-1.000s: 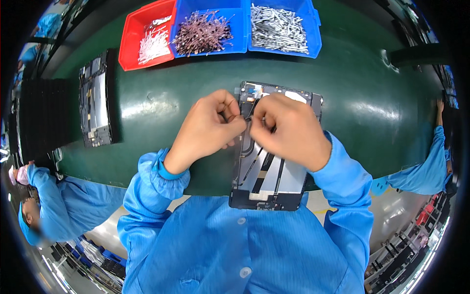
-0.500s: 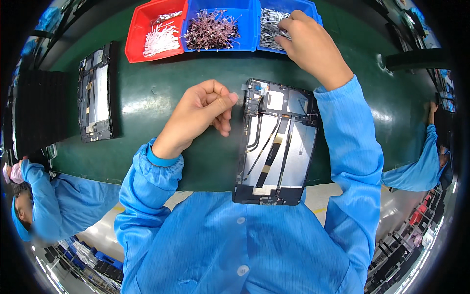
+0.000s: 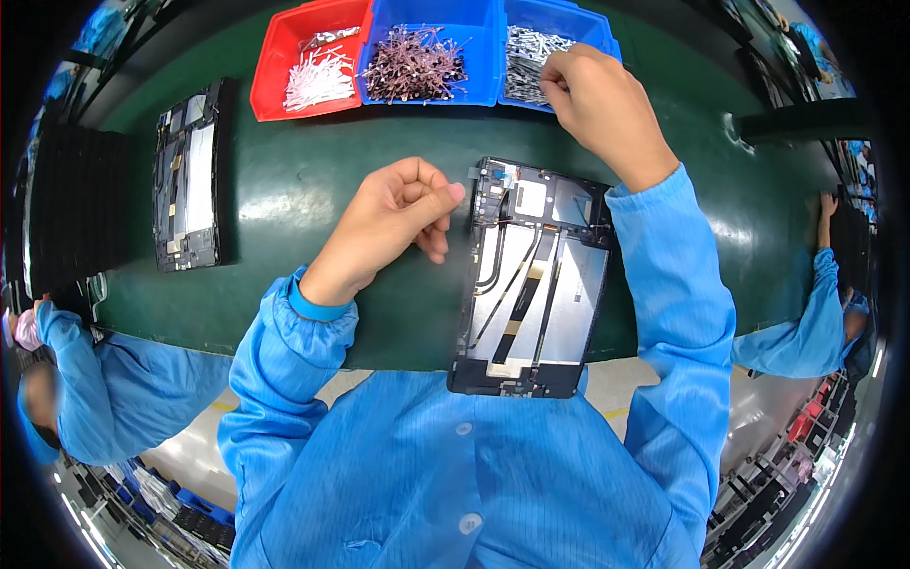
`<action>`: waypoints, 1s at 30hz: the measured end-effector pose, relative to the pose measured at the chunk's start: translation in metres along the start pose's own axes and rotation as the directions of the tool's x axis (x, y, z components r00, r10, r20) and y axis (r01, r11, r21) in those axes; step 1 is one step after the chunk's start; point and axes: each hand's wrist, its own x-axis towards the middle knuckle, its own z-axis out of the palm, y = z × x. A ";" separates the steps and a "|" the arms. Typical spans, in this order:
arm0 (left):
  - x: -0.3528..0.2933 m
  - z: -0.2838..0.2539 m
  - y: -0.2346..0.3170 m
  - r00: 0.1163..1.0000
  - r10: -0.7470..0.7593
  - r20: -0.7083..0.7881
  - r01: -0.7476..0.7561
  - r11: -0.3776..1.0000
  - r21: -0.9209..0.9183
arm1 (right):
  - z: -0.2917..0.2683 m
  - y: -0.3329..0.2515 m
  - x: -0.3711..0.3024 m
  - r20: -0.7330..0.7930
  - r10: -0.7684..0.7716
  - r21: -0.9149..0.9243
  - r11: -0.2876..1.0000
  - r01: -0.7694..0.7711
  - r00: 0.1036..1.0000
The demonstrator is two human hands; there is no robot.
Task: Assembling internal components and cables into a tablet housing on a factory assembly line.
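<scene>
An opened tablet chassis [image 3: 531,284] is laid flat at the near edge of the green bench [image 3: 303,180], within easy reach of both arms. The left hand [image 3: 393,223] is loosely curled just left of its top corner, empty as far as can be seen. The right hand [image 3: 602,100] is pinched closed over silver parts in the far right blue bin [image 3: 559,47]. Half a second earlier it was already at that bin; before that, both hands were on the chassis.
</scene>
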 end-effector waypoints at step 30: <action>-0.002 0.001 -0.001 0.999 0.045 -0.004 -0.045 0.999 0.027 | -0.025 -0.023 -0.011 -0.140 0.346 0.558 0.802 -0.215 0.928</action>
